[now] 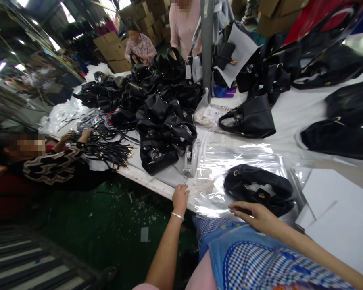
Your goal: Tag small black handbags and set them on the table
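Observation:
A black handbag (pixel 258 189) lies inside a clear plastic bag (pixel 218 169) on the white table (pixel 293 108) right in front of me. My left hand (pixel 180 198) rests on the table's near edge at the plastic bag's left corner, fingers bent down; whether it pinches the plastic is unclear. My right hand (pixel 254 215) lies flat with fingers stretched out on the near edge of the plastic, just below the handbag. A thin bracelet sits on my left wrist.
A tape dispenser (pixel 190 160) stands beside a large heap of black handbags (pixel 157 108). More handbags (pixel 250 117) lie right. White sheets (pixel 335 209) lie at the right. A seated person (pixel 53 161) handles black straps (pixel 109 151) at left; two people stand at the far end.

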Tool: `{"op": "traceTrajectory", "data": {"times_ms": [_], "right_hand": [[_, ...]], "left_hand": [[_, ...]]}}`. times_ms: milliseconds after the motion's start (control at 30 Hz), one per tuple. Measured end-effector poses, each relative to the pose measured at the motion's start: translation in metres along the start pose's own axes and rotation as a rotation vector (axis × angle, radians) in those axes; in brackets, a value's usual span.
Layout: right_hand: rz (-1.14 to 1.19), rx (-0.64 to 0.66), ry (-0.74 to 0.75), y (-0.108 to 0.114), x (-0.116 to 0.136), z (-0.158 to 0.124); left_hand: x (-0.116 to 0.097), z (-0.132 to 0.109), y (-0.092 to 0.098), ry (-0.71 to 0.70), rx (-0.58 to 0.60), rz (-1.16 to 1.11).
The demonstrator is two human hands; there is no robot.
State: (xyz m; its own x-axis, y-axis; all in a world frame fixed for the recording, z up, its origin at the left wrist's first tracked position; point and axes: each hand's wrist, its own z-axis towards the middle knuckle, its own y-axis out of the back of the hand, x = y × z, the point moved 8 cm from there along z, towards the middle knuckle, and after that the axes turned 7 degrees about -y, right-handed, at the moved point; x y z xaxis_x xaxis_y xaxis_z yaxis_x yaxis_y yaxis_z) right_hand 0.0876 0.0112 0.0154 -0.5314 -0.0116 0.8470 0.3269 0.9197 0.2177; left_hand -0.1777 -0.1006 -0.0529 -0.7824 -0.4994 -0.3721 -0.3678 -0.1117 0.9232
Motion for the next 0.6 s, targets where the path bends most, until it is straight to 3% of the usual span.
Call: {"op": "traceTrajectory", "data": {"times_ms": [200,433,600], "right_hand": [[-0.034,0.036,0.053,-0.014,0.009,0.018],[0.022,0.062,0.088,-0.016,0.007,0.021],[0.051,0.049,0.08,-0.011,0.004,0.02]], "left_hand": [[0.001,0.007,0.002,-0.004,0.003,-0.043],[-0.006,-0.003,-0.024,-0.067,0.055,-0.039],[0.0,-0.002,-0.019,-0.044,0.046,-0.162]]}}
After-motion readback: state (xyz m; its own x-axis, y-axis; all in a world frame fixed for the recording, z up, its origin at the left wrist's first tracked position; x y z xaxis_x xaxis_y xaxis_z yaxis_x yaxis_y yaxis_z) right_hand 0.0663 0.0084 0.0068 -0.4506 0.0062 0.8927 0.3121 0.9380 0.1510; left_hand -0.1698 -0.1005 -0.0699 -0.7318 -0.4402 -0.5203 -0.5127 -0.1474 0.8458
